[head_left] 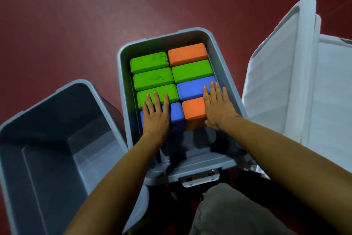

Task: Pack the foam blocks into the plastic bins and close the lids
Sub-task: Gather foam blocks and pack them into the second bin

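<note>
A grey plastic bin (226, 67) in the middle holds two rows of foam blocks. The left row has green blocks (150, 78) and a blue block (177, 113) nearest me. The right row runs orange (187, 52), green, blue (190, 88) and orange (193, 111). My left hand (155, 116) lies flat with straight fingers on the near blue block, fingertips reaching the green one. My right hand (219, 107) lies flat on the near orange block and the blue block beyond it. A gap of bare bin floor shows in front of the near blocks.
A second grey bin (47, 139) with nothing inside stands at the left. White lids (285, 74) lean upright at the right. The near rim of the middle bin carries a white latch (200, 178). The floor (76, 15) is dark red. My grey-trousered knee (228, 213) is at the bottom.
</note>
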Available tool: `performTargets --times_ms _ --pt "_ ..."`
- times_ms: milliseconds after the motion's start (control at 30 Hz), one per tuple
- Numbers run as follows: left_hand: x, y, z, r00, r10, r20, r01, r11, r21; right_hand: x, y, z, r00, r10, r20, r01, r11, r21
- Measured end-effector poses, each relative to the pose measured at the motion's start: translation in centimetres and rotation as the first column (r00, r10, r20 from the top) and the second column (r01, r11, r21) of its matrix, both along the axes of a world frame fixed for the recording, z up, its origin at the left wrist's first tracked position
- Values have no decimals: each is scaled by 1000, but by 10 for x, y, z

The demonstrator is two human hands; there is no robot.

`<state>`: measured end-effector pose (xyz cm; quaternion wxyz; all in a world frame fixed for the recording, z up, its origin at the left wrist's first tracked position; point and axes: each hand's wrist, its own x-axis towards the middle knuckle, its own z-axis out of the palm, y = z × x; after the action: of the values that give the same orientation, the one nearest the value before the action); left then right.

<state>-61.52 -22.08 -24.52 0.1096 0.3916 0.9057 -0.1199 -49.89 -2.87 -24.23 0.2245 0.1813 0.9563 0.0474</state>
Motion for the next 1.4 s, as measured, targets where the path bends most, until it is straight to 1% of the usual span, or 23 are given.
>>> performTargets --times_ms 67,133,200,333,567,633,733,833,933,1033,1167,1400 --pt "0 0 -9 1000 6 -20 -5 999 35 0 -1 -11 997 -37 -62 36 999 -20" --pt "-1 -4 -13 999 -6 -38 8 998 59 3 -3 -15 991 -43 -126 36 998 -55" --pt "-1 -7 -17 998 -20 -67 25 998 63 4 -2 -16 990 -13 -142 10 1000 -27" --pt "1 -3 -13 999 0 -42 1 1000 25 0 -2 -9 996 30 -88 -27 999 26" --pt "7 3 4 999 31 29 -29 998 -59 -13 -16 18 993 -82 85 82 997 -3" --pt "11 3 13 998 41 47 -39 998 -48 -8 -22 26 993 -78 92 79 997 -2" --pt "20 3 33 997 19 75 -16 999 -36 6 -36 45 997 -21 78 21 1000 2" --pt "26 9 62 994 9 109 -6 1000 -31 16 -43 73 995 58 85 -59 998 0" --pt "35 23 94 990 11 138 -13 1000 12 27 -38 105 993 78 88 -75 997 -37" --pt "52 36 124 994 -78 82 73 995 62 44 -29 140 994 40 100 -37 999 -37" --pt "79 59 161 975 -221 11 219 971 99 78 -17 187 997 -57 57 58 998 -27" --pt "149 113 229 916 -401 -5 398 907 134 167 8 245 980 -198 -4 197 979 55"
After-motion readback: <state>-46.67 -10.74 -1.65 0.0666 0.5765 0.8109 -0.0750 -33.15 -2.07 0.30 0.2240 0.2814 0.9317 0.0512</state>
